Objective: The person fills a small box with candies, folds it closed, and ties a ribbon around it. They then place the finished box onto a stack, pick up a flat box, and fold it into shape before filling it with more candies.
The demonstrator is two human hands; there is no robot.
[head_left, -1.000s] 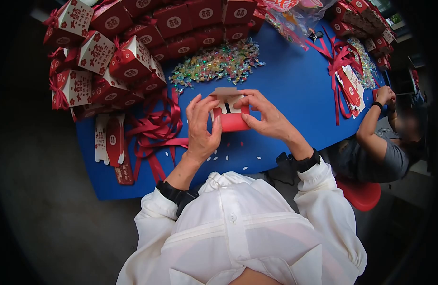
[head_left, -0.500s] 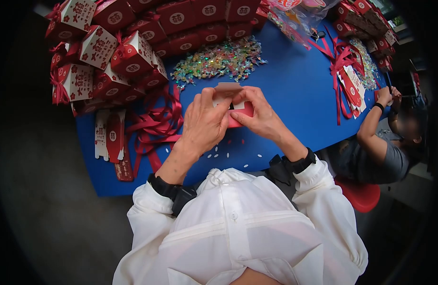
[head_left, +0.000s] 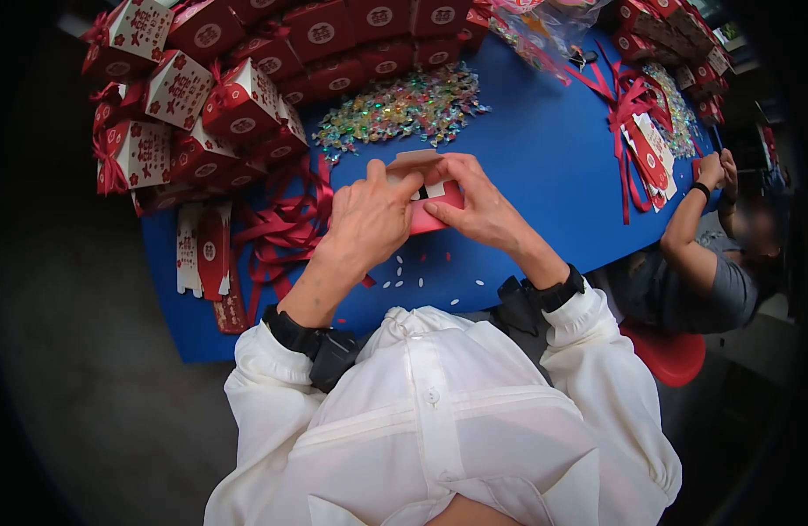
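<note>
**Both hands closed on a half-folded red box above the blue surface**

The small red and white paper box point(head_left: 428, 200) sits between the person's two hands, held just over the near middle of the blue surface point(head_left: 544, 158). Its pale flaps stand open at the top, and a dark slot shows in the white panel. The left hand point(head_left: 369, 219) covers the box's left side, fingers point(head_left: 402, 186) curled over the top edge and pressing on it. The right hand point(head_left: 478, 206) clamps the other side, thumb laid along the red front and fingers wrapped over the upper flap. Both hands are shut on the box; neither is spread open.

Just below the hands, small white paper chips point(head_left: 404, 282) lie scattered on the surface. To the left, loose red ribbons point(head_left: 286, 223) lie in a tangle, with flat unfolded box blanks point(head_left: 202, 254) beside them near the edge. Beyond the box, a heap of shiny wrapped candies point(head_left: 404, 105) spreads across the surface. Behind and to the left of that, finished red boxes point(head_left: 237, 96) are stacked in a big pile.

On the right, another person sits on a red stool point(head_left: 671, 358), one hand point(head_left: 709, 168) resting on the surface's edge near more ribbons and blanks point(head_left: 641, 131).
</note>
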